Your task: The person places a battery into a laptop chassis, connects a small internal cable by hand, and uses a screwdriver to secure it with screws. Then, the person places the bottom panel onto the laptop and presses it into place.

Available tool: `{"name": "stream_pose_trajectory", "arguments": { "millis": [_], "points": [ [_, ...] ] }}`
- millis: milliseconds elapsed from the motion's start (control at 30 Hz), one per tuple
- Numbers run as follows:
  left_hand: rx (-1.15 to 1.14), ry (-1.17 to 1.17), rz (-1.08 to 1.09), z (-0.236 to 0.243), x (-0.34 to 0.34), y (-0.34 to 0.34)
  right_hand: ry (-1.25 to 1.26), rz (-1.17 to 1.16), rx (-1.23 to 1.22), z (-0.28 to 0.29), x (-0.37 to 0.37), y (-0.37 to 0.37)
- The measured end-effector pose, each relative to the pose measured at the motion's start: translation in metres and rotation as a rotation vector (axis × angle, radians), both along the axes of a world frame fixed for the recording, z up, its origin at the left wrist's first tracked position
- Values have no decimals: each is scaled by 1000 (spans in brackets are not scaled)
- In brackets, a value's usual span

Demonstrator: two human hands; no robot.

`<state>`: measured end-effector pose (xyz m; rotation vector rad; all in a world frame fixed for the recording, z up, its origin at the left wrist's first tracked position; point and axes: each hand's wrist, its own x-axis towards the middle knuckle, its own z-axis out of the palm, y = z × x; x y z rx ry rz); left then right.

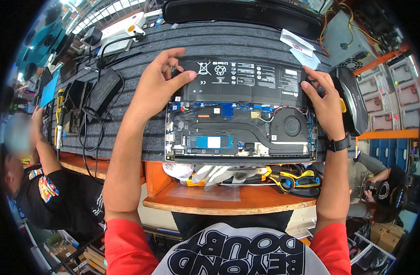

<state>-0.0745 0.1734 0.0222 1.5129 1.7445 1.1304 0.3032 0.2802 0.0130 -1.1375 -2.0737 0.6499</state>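
Note:
An opened laptop (pixel 214 156) lies on the striped grey mat, its inside facing up. Blue boards, a dark heat pipe and a round cooling fan (pixel 291 126) show along its near half. Across the far half sits a flat black laptop battery (pixel 242 82) with white print. My left hand (pixel 161 80) grips the battery's left end, thumb on top and the other fingers curled at the far corner. At the right end my right hand (pixel 323 94) pinches the battery's edge between thumb and fingers. Whether the battery is lifted off the case, I cannot tell.
A black adapter with cables (pixel 104 89) and a yellow screwdriver (pixel 59 112) lie to the left. An open drawer (pixel 191 201) below holds gloves and yellow-handled pliers (pixel 285 176). A black case (pixel 349 101) stands at right. Other people are on both sides.

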Motion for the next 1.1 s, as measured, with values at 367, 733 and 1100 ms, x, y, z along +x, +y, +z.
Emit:
{"name": "stream_pose_trajectory", "arguments": {
  "millis": [367, 733, 1100],
  "points": [
    [20, 130, -22, 1, -4, -2, -43, 18, -25, 4, 0, -1],
    [38, 183, -2, -1, -1, -1, -65, 14, 36, -2, 2, 1],
    [24, 248, -5, 2, 1, -3, -116, -17, 66, -3, 2, 0]
  ]
}}
